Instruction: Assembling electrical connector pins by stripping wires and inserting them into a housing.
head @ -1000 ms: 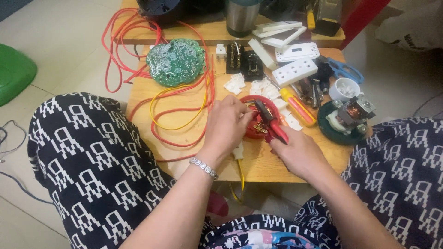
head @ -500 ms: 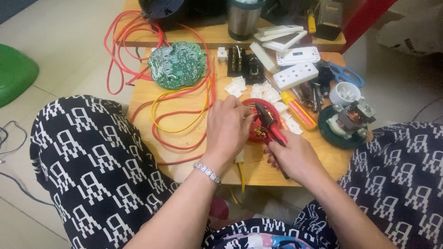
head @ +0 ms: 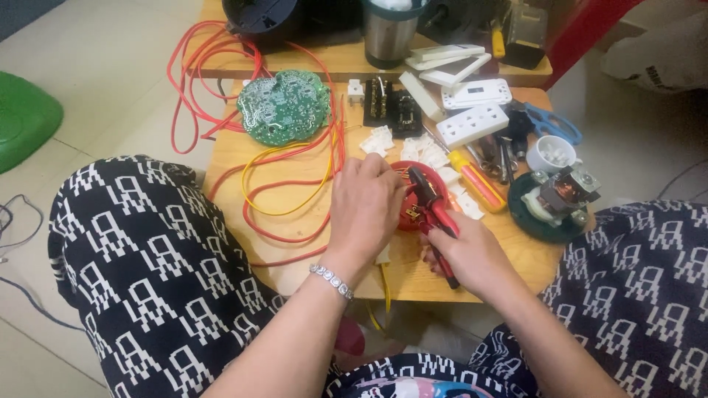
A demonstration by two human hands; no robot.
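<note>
Left hand (head: 366, 210) fingers closed over round red plastic part (head: 411, 193), right hand (head: 468, 254) gripping red-handled pliers (head: 431, 214)

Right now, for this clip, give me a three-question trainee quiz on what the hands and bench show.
1. True or false: the right hand grips red-handled pliers.
2. What does the left hand rest on? A) the green round circuit board B) the red round part C) the white socket strip
3. Fill in: the loose loops lying left of the hands are red and ____ wires.

Key:
1. True; the pliers' nose points into the red round part.
2. B; the hand covers its left side, and the board lies apart, further up the wooden table.
3. Yellow.
</note>
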